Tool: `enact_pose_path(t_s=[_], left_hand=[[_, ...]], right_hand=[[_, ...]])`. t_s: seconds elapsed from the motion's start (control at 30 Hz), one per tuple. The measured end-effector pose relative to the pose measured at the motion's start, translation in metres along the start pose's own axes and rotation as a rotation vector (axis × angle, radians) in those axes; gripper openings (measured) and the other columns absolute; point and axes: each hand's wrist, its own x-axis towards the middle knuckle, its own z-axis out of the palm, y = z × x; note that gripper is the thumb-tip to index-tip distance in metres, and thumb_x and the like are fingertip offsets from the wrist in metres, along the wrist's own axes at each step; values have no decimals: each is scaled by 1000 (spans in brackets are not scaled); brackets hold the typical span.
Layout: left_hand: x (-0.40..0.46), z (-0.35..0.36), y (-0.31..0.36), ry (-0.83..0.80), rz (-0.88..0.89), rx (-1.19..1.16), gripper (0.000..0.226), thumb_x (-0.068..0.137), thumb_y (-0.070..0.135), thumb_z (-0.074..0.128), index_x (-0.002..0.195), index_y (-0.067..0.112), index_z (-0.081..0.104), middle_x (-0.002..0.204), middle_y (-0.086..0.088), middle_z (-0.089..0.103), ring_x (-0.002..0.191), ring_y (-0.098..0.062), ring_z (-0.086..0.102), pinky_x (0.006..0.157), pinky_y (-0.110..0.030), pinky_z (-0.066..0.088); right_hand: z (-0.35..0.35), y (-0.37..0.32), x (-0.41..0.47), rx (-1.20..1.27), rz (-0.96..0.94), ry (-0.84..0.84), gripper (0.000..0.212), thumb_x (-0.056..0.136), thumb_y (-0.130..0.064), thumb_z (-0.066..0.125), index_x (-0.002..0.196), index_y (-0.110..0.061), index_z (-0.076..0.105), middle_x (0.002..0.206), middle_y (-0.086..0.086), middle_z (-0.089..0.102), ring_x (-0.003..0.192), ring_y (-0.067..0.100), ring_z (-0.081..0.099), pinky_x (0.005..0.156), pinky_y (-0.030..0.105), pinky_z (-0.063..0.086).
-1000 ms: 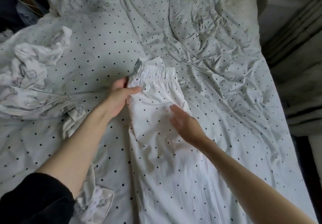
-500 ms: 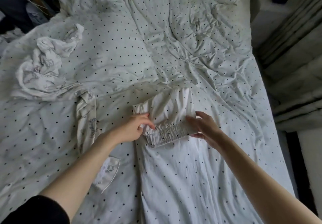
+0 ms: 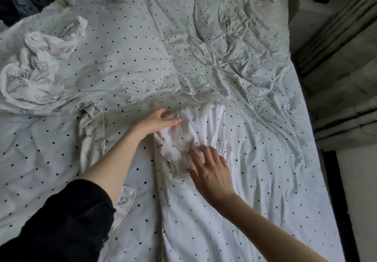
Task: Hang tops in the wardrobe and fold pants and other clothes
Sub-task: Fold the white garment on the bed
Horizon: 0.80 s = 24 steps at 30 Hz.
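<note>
Item: white dotted pants [image 3: 204, 210], lying on the bed [image 3: 132, 61], long axis running from the folded top toward me. The elastic waistband [image 3: 222, 149] is turned down over the legs, the fold edge on the far side of it.

My right hand [image 3: 212, 172] lies directly on the waistband, fingers spread and flat, gripping nothing.

My left hand [image 3: 158, 121] rests at the fold's left corner, beyond the waistband, fingers straight, pressing cloth.

Judgement: I reckon the right hand is nearer for the next fold.

Left of the pants: a crumpled patterned garment [image 3: 38, 76].
</note>
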Motion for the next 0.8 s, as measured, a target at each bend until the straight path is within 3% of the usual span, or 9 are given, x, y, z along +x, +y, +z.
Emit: enact_pose_path(t_s=[0.07,0.13,0.17,0.2,0.23,0.37,0.53,0.63,0.8], left_hand=[[7,-1,3,-27,22,40,47,78,34,74,115,10,59,112,-1,56,104,-14,52,82,-23,36],[5,1,8,18,91,91,27,77,24,77,80,8,55,80,0,51,76,-13,48,65,-23,30],[4,0,12,62,155,107,35,77,22,76,86,26,43,73,5,53,71,-11,50,62,-21,33],[2,-1,16,127,196,128,52,77,22,76,98,-14,45,74,8,61,74,-7,56,65,-19,39],[-1,-2,22,202,265,186,25,78,23,76,89,3,67,85,8,66,87,-8,62,73,-22,43],[-22,-14,55,343,414,350,30,78,28,73,62,10,54,68,6,46,83,-34,57,65,-33,34],[-50,-47,103,627,564,375,23,83,27,69,96,7,71,86,4,54,84,-29,57,66,-27,32],[-67,-64,130,836,768,471,17,81,22,72,94,11,74,88,-6,59,70,-31,53,67,-28,30],[-90,-38,82,665,711,658,27,77,-2,70,102,9,73,94,-11,60,75,-32,53,77,-35,37]], right_hand=[[6,3,-7,26,38,-59,46,70,-27,80,112,-12,67,115,9,63,104,28,63,71,34,56],[12,5,-9,90,60,-135,48,80,-24,72,124,-11,60,132,13,55,122,32,52,86,38,54],[15,5,-8,111,62,-186,49,87,-25,64,132,-11,52,142,14,44,132,32,42,96,40,49],[17,5,-5,126,59,-239,51,92,-27,56,140,-13,42,151,13,31,140,31,29,104,40,41],[18,5,-1,137,64,-274,54,96,-30,50,144,-16,32,156,9,19,144,28,18,107,39,36],[7,9,33,104,123,-324,62,99,-36,39,151,-23,7,159,-2,2,146,20,-5,109,42,33],[-28,3,85,37,108,-241,69,100,-37,37,150,-22,-7,159,-3,-8,144,25,-18,118,44,16],[-49,-5,117,81,100,-107,67,100,-32,36,151,-19,-6,159,0,-12,143,26,-20,118,41,5],[-45,-3,87,256,53,-266,51,99,-23,39,148,-18,24,157,5,14,146,23,7,116,43,19]])
